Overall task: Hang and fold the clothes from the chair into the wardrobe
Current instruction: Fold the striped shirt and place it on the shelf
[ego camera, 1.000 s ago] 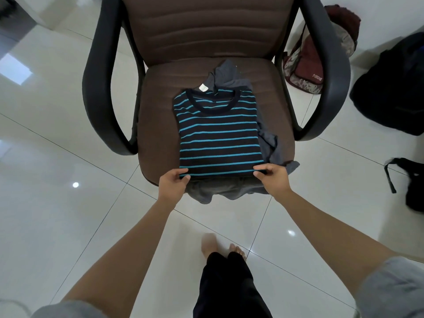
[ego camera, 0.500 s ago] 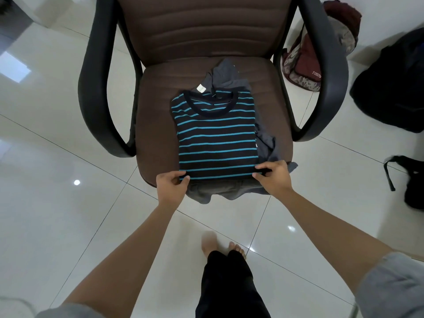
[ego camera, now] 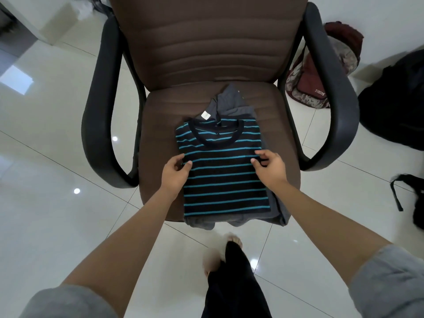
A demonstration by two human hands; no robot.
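Observation:
A black T-shirt with teal stripes (ego camera: 224,182) lies folded, collar away from me, on the seat of a brown office chair (ego camera: 160,125). Under it lies a grey garment (ego camera: 229,99), showing beyond the collar and along the near and right edges. My left hand (ego camera: 175,174) pinches the shirt's left edge about halfway up. On the opposite edge, at the same height, my right hand (ego camera: 270,168) pinches the shirt. No wardrobe is in view.
Black armrests (ego camera: 98,111) curve along both sides of the seat. A maroon backpack (ego camera: 321,72) leans against the wall right of the chair. Two black bags (ego camera: 399,106) lie further right on the white tiled floor. My feet (ego camera: 229,244) stand just before the seat.
Both hands have left the shirt's near hem and moved up to the middle of its side edges. My head has come closer to the chair.

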